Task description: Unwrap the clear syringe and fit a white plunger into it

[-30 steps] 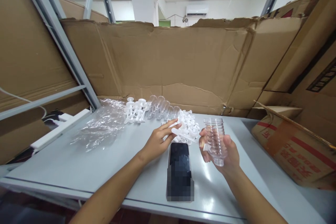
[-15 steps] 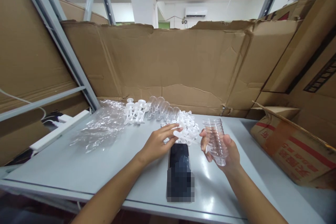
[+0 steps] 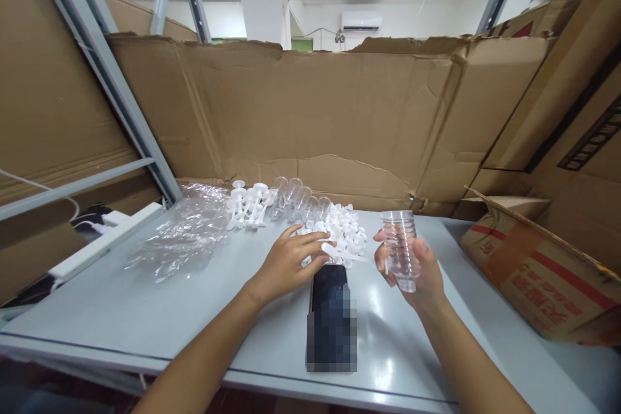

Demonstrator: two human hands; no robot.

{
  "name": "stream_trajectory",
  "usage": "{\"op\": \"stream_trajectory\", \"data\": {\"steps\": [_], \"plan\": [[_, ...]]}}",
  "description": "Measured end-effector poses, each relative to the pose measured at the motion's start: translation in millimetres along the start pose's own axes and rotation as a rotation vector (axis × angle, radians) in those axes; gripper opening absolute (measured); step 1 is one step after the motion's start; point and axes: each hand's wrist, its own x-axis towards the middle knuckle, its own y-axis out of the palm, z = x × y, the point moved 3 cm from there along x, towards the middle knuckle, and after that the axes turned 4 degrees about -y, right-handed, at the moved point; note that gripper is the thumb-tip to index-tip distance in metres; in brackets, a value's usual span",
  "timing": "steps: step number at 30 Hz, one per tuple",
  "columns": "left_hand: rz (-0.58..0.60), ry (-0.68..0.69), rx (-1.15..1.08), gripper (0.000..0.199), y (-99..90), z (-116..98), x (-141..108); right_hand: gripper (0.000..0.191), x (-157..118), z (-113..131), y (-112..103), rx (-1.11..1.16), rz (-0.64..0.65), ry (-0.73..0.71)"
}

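My right hand (image 3: 424,272) is wrapped round a clear ribbed plastic bottle (image 3: 402,246). The bottle is nearly upright above the table, its wide end up and its narrow neck down. To its left, my left hand (image 3: 294,259) holds one end of a thin white plastic stick (image 3: 342,252) between thumb and forefinger, the other fingers stretched out. The stick points toward my right hand. Right behind my left fingers is a heap of small white plastic caps (image 3: 352,226). A black phone (image 3: 330,317), partly blurred out, lies below the stick.
Several clear ribbed bottles (image 3: 295,197) lie behind the caps, beside white plastic pieces with round discs (image 3: 250,204). Crumpled clear plastic bag (image 3: 179,233) and a white power strip (image 3: 107,242) are at left. A cardboard box (image 3: 538,278) stands right; cardboard sheeting (image 3: 310,116) closes the back.
My right hand has turned the bottle more upright and raised its neck slightly. My left hand and the stick have barely moved.
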Motion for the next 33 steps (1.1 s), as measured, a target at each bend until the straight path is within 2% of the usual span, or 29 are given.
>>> {"op": "stream_trajectory", "data": {"steps": [4, 7, 10, 13, 17, 20, 22, 24, 27, 29, 33], "plan": [[0.055, 0.064, 0.077, 0.020, -0.2, -4, 0, 0.045, 3, 1, -3, 0.037, -0.092, -0.008], [0.054, 0.152, 0.155, 0.022, 2.0, -11, -1, 0.041, 7, 1, -6, 0.101, -0.165, -0.001], [-0.009, 0.251, 0.205, 0.024, 3.3, -16, -3, 0.038, 12, 1, -13, 0.148, -0.222, 0.002], [-0.130, 0.338, 0.166, 0.020, 0.8, -15, -8, 0.035, 19, 6, -30, 0.196, -0.296, -0.021], [-0.255, 0.275, 0.068, 0.021, -3.1, -7, -12, 0.037, 26, 21, -59, 0.246, -0.419, -0.151], [-0.261, 0.193, 0.033, 0.016, -0.8, -5, -11, 0.035, 23, 25, -58, 0.222, -0.440, -0.228], [-0.248, 0.125, -0.053, 0.015, 2.0, -7, -10, 0.032, 18, 19, -43, 0.163, -0.371, -0.218], [-0.179, -0.022, -0.232, 0.016, 6.7, -8, -8, 0.036, 10, 7, -24, 0.066, -0.229, -0.164], [0.020, -0.294, -0.672, 0.027, 18.4, -11, -6, 0.040, -5, -8, 0, -0.112, -0.051, -0.175], [0.122, -0.392, -0.957, 0.034, 25.2, -14, -5, 0.041, -14, -15, 13, -0.278, 0.101, -0.192], [0.112, -0.544, -1.239, 0.029, 31.9, -11, -5, 0.042, -22, -19, 30, -0.626, 0.325, -0.290]]}}
